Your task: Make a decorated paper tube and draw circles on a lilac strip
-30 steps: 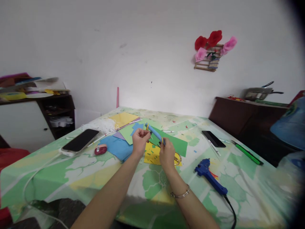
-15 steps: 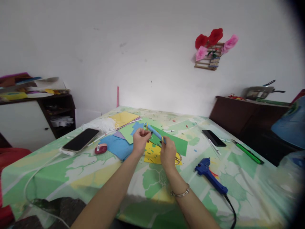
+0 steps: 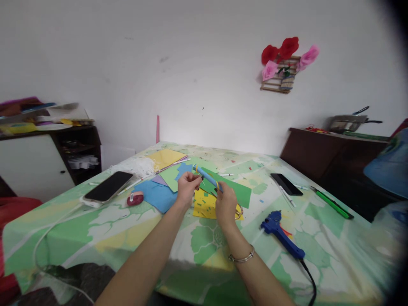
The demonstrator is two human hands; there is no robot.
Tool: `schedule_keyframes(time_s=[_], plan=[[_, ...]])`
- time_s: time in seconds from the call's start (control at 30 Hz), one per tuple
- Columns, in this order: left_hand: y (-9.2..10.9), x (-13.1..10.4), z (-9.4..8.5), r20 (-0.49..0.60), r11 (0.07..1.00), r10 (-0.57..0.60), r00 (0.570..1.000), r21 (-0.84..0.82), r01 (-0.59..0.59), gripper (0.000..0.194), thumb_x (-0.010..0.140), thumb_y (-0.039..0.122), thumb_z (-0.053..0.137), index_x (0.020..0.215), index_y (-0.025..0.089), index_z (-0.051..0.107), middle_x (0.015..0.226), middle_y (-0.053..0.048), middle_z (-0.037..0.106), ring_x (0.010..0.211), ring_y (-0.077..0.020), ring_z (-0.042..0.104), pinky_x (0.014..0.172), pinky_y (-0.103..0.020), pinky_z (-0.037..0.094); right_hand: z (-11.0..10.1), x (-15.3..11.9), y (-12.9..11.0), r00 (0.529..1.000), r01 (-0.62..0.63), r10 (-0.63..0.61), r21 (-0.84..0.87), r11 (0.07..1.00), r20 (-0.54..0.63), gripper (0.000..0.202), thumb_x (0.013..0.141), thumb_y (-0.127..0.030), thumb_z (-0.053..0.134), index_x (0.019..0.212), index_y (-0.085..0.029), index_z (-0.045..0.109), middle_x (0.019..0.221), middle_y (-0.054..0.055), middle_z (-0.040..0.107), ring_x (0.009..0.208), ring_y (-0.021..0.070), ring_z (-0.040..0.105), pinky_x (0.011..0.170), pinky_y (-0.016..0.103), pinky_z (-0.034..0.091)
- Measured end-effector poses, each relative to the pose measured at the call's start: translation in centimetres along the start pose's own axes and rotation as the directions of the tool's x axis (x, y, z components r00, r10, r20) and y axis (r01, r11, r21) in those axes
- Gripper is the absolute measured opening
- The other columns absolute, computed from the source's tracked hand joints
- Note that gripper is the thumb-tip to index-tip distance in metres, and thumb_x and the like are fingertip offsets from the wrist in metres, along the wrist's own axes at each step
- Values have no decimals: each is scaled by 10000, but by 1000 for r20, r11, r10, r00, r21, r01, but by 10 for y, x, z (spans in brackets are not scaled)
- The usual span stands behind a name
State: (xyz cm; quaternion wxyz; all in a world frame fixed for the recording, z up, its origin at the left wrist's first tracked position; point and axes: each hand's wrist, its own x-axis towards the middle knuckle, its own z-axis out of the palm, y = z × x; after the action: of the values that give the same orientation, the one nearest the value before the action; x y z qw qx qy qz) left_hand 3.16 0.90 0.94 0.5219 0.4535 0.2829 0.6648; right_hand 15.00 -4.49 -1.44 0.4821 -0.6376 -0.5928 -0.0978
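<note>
Head view: both hands are up over the middle of the worktop [image 3: 204, 250], close together. With my right hand [image 3: 227, 202] I grip the near end of a slim blue tube [image 3: 208, 176], fingers closed around it; it slants up and away to the left, with yellow bands near its two ends. My left hand [image 3: 190, 187] is just beside the tube's far half, thumb and fingertips drawn into a narrow pinch; they are too small here for me to tell what, if anything, sits between them.

Below my hands lies a yellow sheet [image 3: 202, 209] strewn with green scraps, and beyond it a dark green sheet [image 3: 240, 192]. Gold scissor handles [image 3: 239, 211] show beside my right hand, partly hidden by it. Left of my left hand lies a blue sheet [image 3: 156, 196], with a crimson object [image 3: 135, 198] at its edge. Well to the right rest a blue glue gun [image 3: 282, 233] and a green utility knife [image 3: 333, 205].
</note>
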Motion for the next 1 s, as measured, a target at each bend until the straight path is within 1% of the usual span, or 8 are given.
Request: schedule_keyframes(time_s=[0.17, 0.43, 0.77, 1.0], plan=[[0, 1, -1, -1, 999, -28, 1000, 17, 28, 134, 883, 217, 566, 800, 113, 545, 624, 61, 489, 435, -30, 404, 387, -143, 346, 1, 0, 2, 1000, 15, -15, 6, 1000, -15, 314, 831, -86, 379, 1030, -147, 614, 863, 93, 649, 789, 249, 531, 686, 328, 366], [-4, 3, -6, 35, 991, -126, 991, 44, 124, 145, 896, 258, 550, 886, 114, 562, 691, 35, 526, 484, -45, 458, 417, -158, 392, 4, -1, 6, 999, 33, -32, 24, 999, -31, 331, 812, -80, 373, 1030, -150, 611, 859, 95, 645, 790, 252, 535, 691, 336, 378], [-6, 5, -8, 31, 986, -154, 988, 70, 152, 157, 897, 270, 548, 925, 116, 566, 737, 20, 549, 520, -56, 487, 449, -175, 425, 2, 0, 6, 999, 30, -28, 41, 999, -39, 323, 816, -86, 380, 1014, -138, 630, 852, 105, 654, 782, 258, 538, 688, 341, 381], [-5, 4, -8, 34, 984, -167, 985, 73, 164, 161, 897, 272, 547, 933, 117, 566, 749, 16, 555, 533, -61, 499, 462, -181, 437, 0, 0, 3, 1000, 13, -12, 46, 999, -25, 325, 810, -71, 392, 1005, -148, 641, 856, 96, 660, 789, 245, 539, 699, 328, 380]])
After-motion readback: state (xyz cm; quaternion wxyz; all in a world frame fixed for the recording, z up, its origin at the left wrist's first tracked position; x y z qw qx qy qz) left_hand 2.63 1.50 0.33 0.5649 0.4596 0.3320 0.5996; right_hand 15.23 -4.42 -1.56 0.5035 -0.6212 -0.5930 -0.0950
